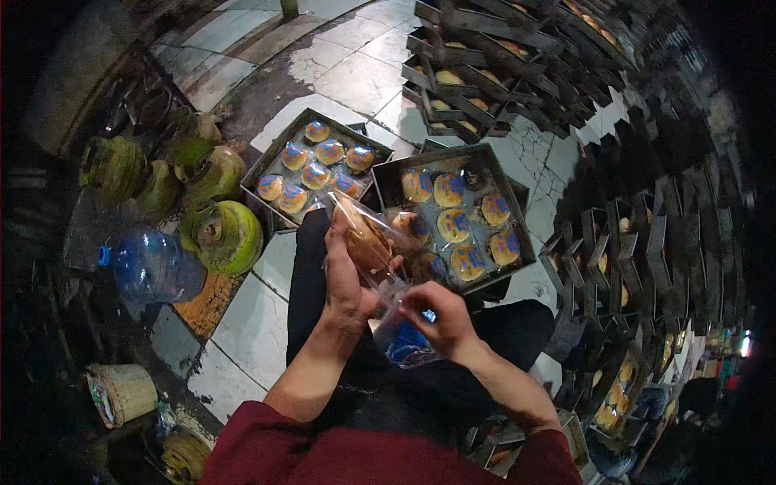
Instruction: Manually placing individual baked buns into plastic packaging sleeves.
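Note:
My left hand holds a long brown bread roll inside a clear plastic bag, its thumb along one side. My right hand pinches the gathered plastic at the near end of the bag. Below the pinch hangs the bag's loose end with blue printing. Beyond my hands, a metal tray holds several round buns in clear wrapping with blue print. Another metal tray with several similar wrapped buns lies to its left.
Stacked metal trays with bread rise at the upper right, and more stacks stand at right. Green gas cylinders and a blue water jug are at left. A dirty white bucket lies lower left on the tiled floor.

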Action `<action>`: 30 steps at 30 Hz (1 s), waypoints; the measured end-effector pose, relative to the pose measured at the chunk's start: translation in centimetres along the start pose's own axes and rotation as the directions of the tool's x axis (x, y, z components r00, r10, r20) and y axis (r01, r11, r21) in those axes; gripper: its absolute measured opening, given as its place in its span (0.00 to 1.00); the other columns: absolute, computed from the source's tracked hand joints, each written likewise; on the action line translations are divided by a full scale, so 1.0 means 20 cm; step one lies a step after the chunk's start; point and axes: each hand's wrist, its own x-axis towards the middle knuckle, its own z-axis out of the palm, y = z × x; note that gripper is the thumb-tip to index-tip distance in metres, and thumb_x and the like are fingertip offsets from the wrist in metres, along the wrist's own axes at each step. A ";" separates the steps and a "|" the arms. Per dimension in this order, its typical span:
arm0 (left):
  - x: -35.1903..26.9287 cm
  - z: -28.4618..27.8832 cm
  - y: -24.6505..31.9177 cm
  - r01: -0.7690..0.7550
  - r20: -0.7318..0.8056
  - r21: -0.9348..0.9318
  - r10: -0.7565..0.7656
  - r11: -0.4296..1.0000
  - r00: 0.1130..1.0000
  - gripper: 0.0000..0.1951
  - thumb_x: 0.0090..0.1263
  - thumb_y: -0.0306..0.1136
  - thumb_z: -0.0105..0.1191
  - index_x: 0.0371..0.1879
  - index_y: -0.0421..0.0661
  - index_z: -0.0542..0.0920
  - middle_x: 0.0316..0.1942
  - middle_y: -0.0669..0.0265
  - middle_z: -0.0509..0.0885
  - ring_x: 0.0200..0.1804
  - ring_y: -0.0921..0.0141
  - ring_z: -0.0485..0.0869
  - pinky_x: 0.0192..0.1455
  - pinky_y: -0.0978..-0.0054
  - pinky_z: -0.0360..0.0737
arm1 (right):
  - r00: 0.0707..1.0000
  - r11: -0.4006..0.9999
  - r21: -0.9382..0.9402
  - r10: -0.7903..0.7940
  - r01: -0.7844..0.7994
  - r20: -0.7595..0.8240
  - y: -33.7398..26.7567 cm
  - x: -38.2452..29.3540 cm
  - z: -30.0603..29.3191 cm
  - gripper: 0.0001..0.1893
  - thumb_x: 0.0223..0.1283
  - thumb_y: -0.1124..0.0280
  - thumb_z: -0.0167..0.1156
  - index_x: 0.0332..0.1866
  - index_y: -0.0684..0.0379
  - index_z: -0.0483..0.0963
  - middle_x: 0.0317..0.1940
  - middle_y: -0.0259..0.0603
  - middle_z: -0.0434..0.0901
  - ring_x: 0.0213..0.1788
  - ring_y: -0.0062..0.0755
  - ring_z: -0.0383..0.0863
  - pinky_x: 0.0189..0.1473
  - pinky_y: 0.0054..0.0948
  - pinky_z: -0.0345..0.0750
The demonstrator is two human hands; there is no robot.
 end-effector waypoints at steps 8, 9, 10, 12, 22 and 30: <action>0.19 -0.19 -0.04 0.272 0.035 -0.007 -0.271 0.962 0.962 0.30 0.61 0.63 0.47 0.47 0.47 0.71 0.36 0.59 0.77 0.36 0.60 0.78 0.37 0.58 0.79 | 0.472 0.942 0.308 -0.213 -0.134 0.856 -0.28 -0.03 -0.10 0.07 0.61 0.70 0.51 0.36 0.63 0.71 0.30 0.45 0.74 0.35 0.41 0.77 0.37 0.37 0.73; 0.23 -0.18 -0.03 0.155 -0.073 0.031 -0.153 0.987 0.986 0.31 0.60 0.64 0.47 0.48 0.46 0.71 0.37 0.58 0.77 0.37 0.60 0.78 0.38 0.57 0.79 | 0.465 0.945 0.301 -0.212 -0.125 0.859 -0.31 -0.06 -0.17 0.07 0.61 0.70 0.51 0.36 0.63 0.71 0.30 0.45 0.74 0.35 0.41 0.77 0.37 0.37 0.73; 0.15 -0.12 0.03 0.183 -0.113 -0.088 -0.193 0.979 0.975 0.33 0.60 0.65 0.46 0.50 0.46 0.70 0.40 0.56 0.76 0.39 0.59 0.78 0.40 0.55 0.78 | 0.387 0.982 0.177 -0.137 -0.069 0.912 -0.31 -0.10 -0.23 0.09 0.59 0.69 0.55 0.40 0.63 0.71 0.35 0.42 0.75 0.40 0.36 0.76 0.42 0.33 0.73; 0.01 -0.06 0.06 0.249 0.030 -0.145 -0.247 0.958 0.969 0.34 0.60 0.66 0.45 0.51 0.46 0.69 0.40 0.56 0.76 0.39 0.59 0.78 0.41 0.53 0.78 | 0.799 0.997 -0.017 -0.050 0.075 0.599 -0.23 -0.13 -0.21 0.18 0.54 0.69 0.62 0.49 0.62 0.69 0.43 0.40 0.75 0.46 0.31 0.75 0.50 0.30 0.72; -0.62 -0.39 0.21 -0.290 -0.067 0.611 0.414 0.736 0.908 0.09 0.71 0.31 0.45 0.41 0.37 0.74 0.28 0.64 0.76 0.32 0.73 0.75 0.43 0.78 0.70 | 0.828 0.650 0.600 0.559 -0.466 0.039 0.14 0.04 0.37 0.09 0.61 0.73 0.57 0.45 0.60 0.69 0.31 0.34 0.76 0.36 0.23 0.78 0.40 0.23 0.76; -0.30 -0.49 0.20 -0.800 0.800 0.571 -0.092 -0.184 0.593 0.29 0.57 0.38 0.60 0.59 0.48 0.69 0.61 0.53 0.67 0.67 0.54 0.59 0.69 0.49 0.49 | 0.645 0.211 0.858 0.745 -0.469 0.169 0.21 0.08 0.39 0.13 0.67 0.61 0.49 0.44 0.59 0.71 0.37 0.38 0.77 0.42 0.25 0.77 0.42 0.27 0.75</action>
